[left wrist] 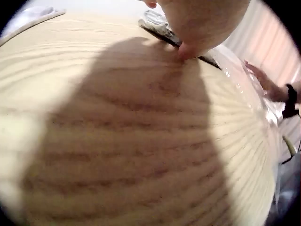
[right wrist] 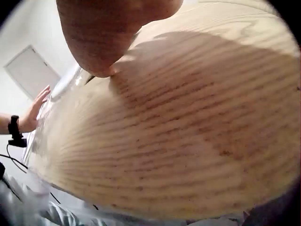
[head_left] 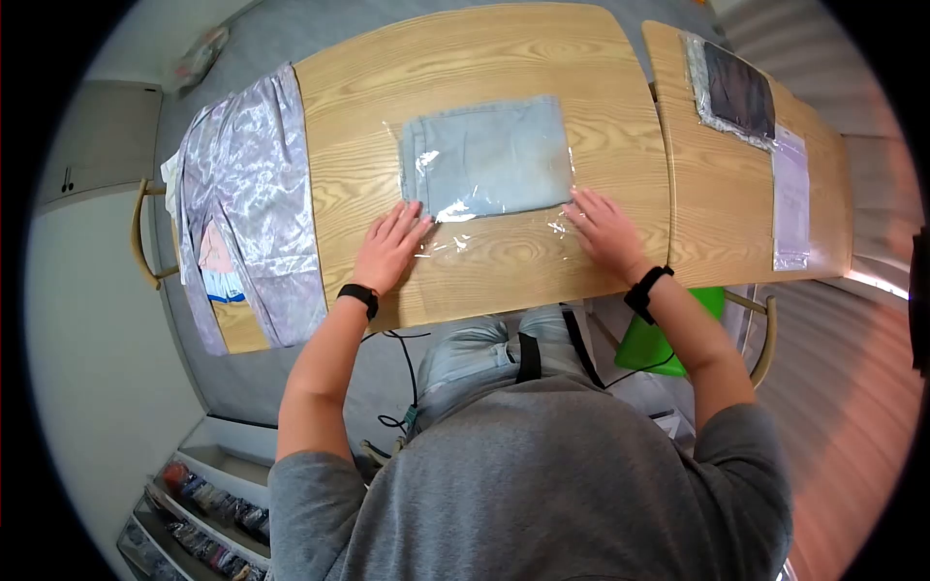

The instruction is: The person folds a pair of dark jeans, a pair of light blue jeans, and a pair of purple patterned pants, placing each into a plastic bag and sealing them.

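A folded light-blue denim garment (head_left: pixel 489 155) lies flat on the wooden table in a clear plastic bag (head_left: pixel 455 211). The left hand (head_left: pixel 389 250) rests with extended fingers on the bag's near left corner. At the near right corner, the right hand (head_left: pixel 608 232) touches the bag, its fingers also extended. In the left wrist view the left hand (left wrist: pixel 202 23) is at the top and the right hand (left wrist: pixel 268 84) at the right edge. The right wrist view has the right hand (right wrist: pixel 108 33) close up and the left hand (right wrist: pixel 33 113) far off.
A shiny lilac garment (head_left: pixel 252 194) drapes over the left end of the table (head_left: pixel 484 48). On the side table (head_left: pixel 712 203) lie a bagged dark item (head_left: pixel 738 92) and a bagged lilac item (head_left: pixel 790 198). A green seat (head_left: pixel 659 339) stands below the right forearm.
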Demonstrator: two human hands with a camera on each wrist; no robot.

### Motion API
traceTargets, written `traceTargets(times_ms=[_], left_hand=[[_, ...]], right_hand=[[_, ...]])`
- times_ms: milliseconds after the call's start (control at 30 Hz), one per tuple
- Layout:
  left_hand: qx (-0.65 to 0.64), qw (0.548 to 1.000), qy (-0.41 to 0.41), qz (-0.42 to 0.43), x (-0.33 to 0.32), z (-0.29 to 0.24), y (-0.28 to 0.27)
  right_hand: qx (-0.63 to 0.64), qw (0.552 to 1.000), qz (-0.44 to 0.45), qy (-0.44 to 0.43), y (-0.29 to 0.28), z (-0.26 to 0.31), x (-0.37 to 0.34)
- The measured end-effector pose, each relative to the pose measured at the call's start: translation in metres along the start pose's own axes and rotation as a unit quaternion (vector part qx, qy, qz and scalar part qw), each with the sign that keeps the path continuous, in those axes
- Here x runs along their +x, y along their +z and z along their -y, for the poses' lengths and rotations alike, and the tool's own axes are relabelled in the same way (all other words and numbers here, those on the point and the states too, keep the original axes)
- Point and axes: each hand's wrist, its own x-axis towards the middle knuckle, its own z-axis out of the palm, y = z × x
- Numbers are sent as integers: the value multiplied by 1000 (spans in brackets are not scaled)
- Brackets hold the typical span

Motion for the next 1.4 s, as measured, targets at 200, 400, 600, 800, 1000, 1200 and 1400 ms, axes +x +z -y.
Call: traceTargets(times_ms=[200,400,600,800,1000,1200,1400], left_hand=[[-37,997,69,23,6,10,5],[-283,956,-38,71,10,9,-11],[-485,845,-223,10,5,-3,-7],[-544,755,-364,-37,7,-5,22],[-585,680,-434,-86,24,-22,31],[-562,678,-457,-122,26,-20,42],[-523,690,-486,-121,33,-24,37]], right_hand=[[10,994,90,-65,5,-16,15],[256,964,62,23,5,-22,11],[484,841,30,239,-4,-6,14],[529,778,-71,332,14,3,16],[567,703,-194,383,46,13,29],[451,730,-219,465,40,20,42],[405,707,-213,539,38,26,52]])
